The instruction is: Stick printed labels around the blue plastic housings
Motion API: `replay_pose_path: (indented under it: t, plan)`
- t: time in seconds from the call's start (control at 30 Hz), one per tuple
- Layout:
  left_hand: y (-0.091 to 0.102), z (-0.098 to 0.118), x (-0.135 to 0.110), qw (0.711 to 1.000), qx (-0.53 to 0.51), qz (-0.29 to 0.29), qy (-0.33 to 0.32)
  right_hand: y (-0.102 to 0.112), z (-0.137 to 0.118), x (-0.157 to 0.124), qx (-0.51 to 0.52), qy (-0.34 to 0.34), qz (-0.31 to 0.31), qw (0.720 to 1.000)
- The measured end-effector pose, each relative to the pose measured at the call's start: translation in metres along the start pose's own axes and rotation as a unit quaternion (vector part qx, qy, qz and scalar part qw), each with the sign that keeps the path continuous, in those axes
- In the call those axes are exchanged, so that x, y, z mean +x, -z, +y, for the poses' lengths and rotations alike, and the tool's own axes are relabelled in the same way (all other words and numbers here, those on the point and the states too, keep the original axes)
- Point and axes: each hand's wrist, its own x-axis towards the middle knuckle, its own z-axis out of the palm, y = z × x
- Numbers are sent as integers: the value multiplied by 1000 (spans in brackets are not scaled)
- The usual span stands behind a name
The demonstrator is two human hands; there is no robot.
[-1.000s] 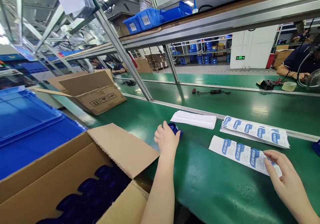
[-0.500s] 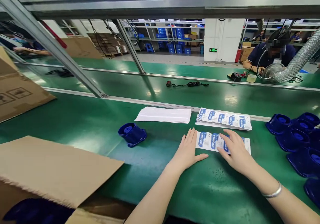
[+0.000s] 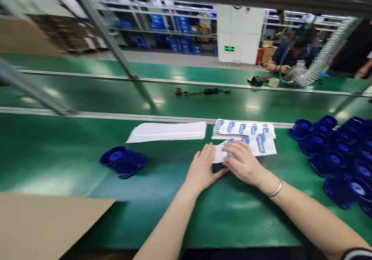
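My left hand (image 3: 203, 169) rests on the green bench top, fingers together, touching the left end of a white label sheet (image 3: 261, 145) with blue stickers. My right hand (image 3: 242, 161) lies over that same end, fingers curled on the sheet's lifted edge. Behind it sits a stack of the same label sheets (image 3: 244, 128). To their left is a pile of plain white strips (image 3: 168, 131). A single dark blue plastic part (image 3: 123, 161) lies on its side to the left of my hands.
Several more blue plastic parts (image 3: 340, 151) crowd the right edge. A cardboard flap (image 3: 49, 225) fills the near left corner. A black cable (image 3: 203, 92) lies on the far belt. Another person (image 3: 290, 54) works at the back right beside a ribbed silver hose (image 3: 325, 54).
My left hand let go of the blue part and came over to the label sheet. My right hand slid to the sheet's left end, which has lifted. The view swung right.
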Motion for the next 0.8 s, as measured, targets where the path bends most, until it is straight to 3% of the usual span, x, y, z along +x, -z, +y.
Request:
replay_pose_path:
  t: [0.07, 0.1, 0.2, 0.27, 0.33, 0.43, 0.57, 0.63, 0.7, 0.77, 0.8]
  plan:
    - [-2, -3, 2, 1000, 16, 8, -14, 38, -9, -2, 22, 36, 90, 995]
    - [-3, -5, 4, 999, 30, 16, -22, 57, -11, -4, 13, 21, 124, 992]
    - [-9, -14, 13, 998, 39, 33, -30, 110, -12, -26, -101, -134, 156, 973]
    - [-11, -16, 19, 999, 42, 19, -21, 138, -9, -58, -213, -260, 156, 929]
    - [-11, -15, 20, 999, 48, 3, -11, 159, -5, -100, -315, -358, 140, 868]
    - [-8, -8, 20, 998, 54, -8, 1, 176, -2, -161, -388, -435, 82, 809]
    - [0, 5, 21, 999, 33, 43, 5, 182, -6, -198, -354, -452, 42, 818]
    - [9, 14, 20, 995, -21, 101, -5, 182, -13, -193, -336, -451, 60, 825]
    - [21, 29, 14, 984, -135, 114, -6, 181, -20, -177, -313, -444, 95, 834]
    - [32, 51, 2, 954, -298, 35, 14, 179, -28, -153, -271, -419, 137, 856]
    - [36, 65, -6, 921, -386, -35, 29, 177, -31, -138, -239, -396, 158, 872]
